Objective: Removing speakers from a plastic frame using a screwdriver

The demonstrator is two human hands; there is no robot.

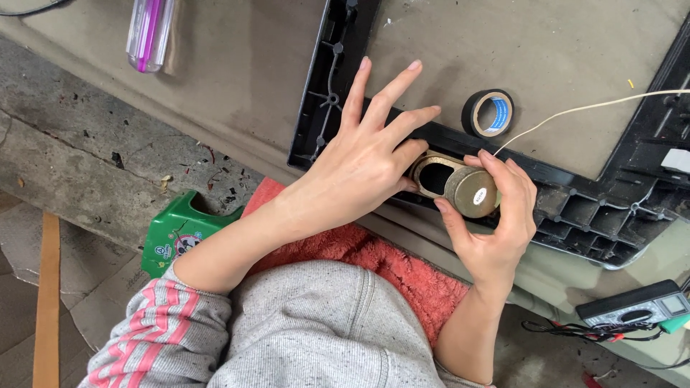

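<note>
Between your two hands, a brass-coloured speaker (460,187) is resting against the inner edge of a black plastic frame (323,93), near its lower corner. It is showing an oval opening on its left and a round, flat-ended cylinder on its right, with a small pale sticker on the end face.

Your right hand (496,223) is wrapping around the cylinder: the thumb is pressing its near side and the fingers are curling over its far side, so that grip is closed on the speaker. Your left hand (366,162) is lying over the frame with its fingers spread and pointing away from you; only the lower fingers are touching the left end of the speaker, and whether they are pinching it or merely steadying it you cannot tell from this view.

A thin white wire (589,106) is running from just beside your right fingertips out to the right edge. A roll of black tape (488,113) is lying flat just beyond the speaker, inside the frame, on the tan surface (237,79).

Farther off, a clear purple-cored tool handle (149,32) is lying at the top left. A multimeter (636,305) with dark leads is sitting at the lower right. A red towel (388,266) is lying across your lap, and a green stool (180,230) is standing beneath your left forearm.
</note>
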